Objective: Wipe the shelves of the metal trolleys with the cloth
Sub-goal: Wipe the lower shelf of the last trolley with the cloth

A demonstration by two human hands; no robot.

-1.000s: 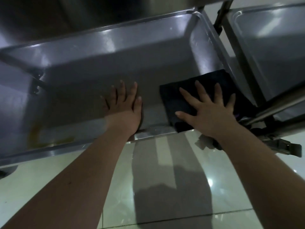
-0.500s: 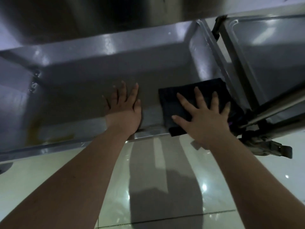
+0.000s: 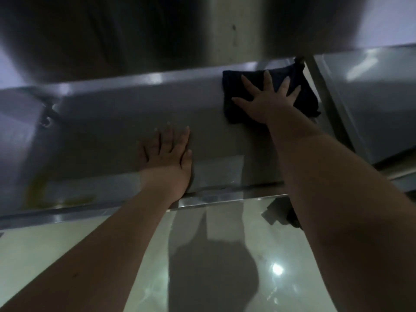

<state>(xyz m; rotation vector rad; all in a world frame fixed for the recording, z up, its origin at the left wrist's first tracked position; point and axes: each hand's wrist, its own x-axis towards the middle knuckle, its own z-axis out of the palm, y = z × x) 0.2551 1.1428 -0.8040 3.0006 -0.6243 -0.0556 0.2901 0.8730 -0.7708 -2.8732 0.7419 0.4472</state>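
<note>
Item 1. Lower shelf (image 3: 108,136) of the metal trolley: a shallow tray of brushed steel, dull grey, with rounded corners and a folded, brighter front rim (image 3: 225,197).

Item 2. Cloth (image 3: 234,82): dark, soft, roughly square and rumpled at its edges, lying flat in the shelf's far right corner against the back wall.

Item 3. My right hand (image 3: 267,102): on top of the cloth, fingers straight and fanned wide, palm pressing it to the shelf, gripping nothing.

Item 4. My left hand (image 3: 166,158): flat on the bare steel near the shelf's front rim, about mid-width, fingers straight and close together, holding nothing.

Item 5. Yellowish stain (image 3: 38,188): a smeared streak at the shelf's front left corner.

Item 6. Upper tray (image 3: 135,30): its smooth, shadowed underside hangs over the shelf.

Item 7. Second trolley shelf (image 3: 371,104): same steel, just beside the shelf's right wall, with a thin upright post (image 3: 326,104) between them.

Item 8. Floor (image 3: 67,251): glossy pale tiles in front of and below the shelf, showing a lamp's glare.
</note>
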